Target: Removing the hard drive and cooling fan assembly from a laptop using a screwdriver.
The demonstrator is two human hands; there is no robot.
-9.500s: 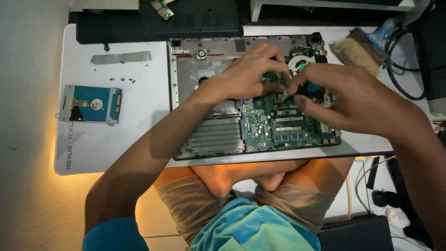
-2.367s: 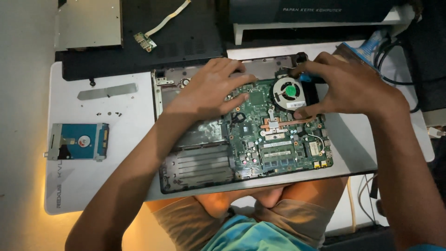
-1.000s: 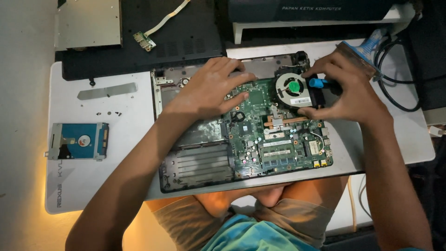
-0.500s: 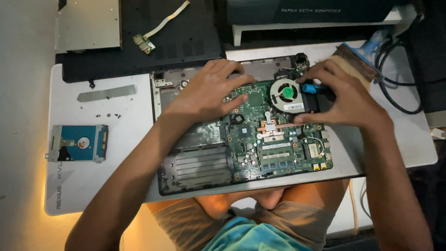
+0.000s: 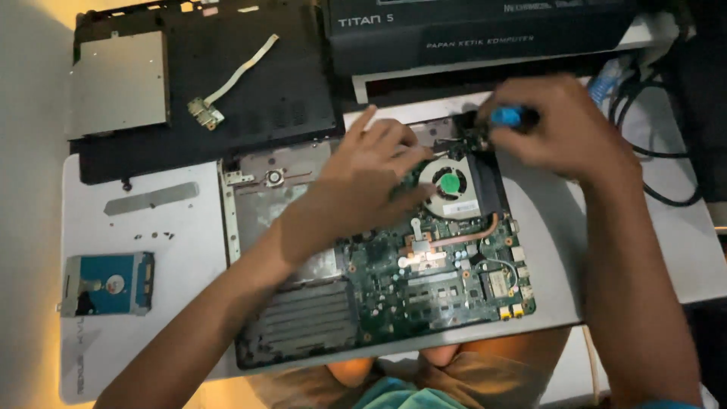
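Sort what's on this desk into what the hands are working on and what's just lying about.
In hand:
- left hand pressing on the green motherboard
- right hand holding a blue-handled screwdriver
- cooling fan

Lying about:
- hard drive
- metal strip
- loose screws
- black bottom cover
- ribbon cable

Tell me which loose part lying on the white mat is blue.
The hard drive at the mat's left edge has a blue top. The metal strip above it is plain grey, and the tiny screws between them are dark.

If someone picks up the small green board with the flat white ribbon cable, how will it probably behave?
The ribbon cable looks thin and already curves, so it would likely flop and trail. The small green board at its end seems light and would probably dangle. Its bare connectors look fragile.
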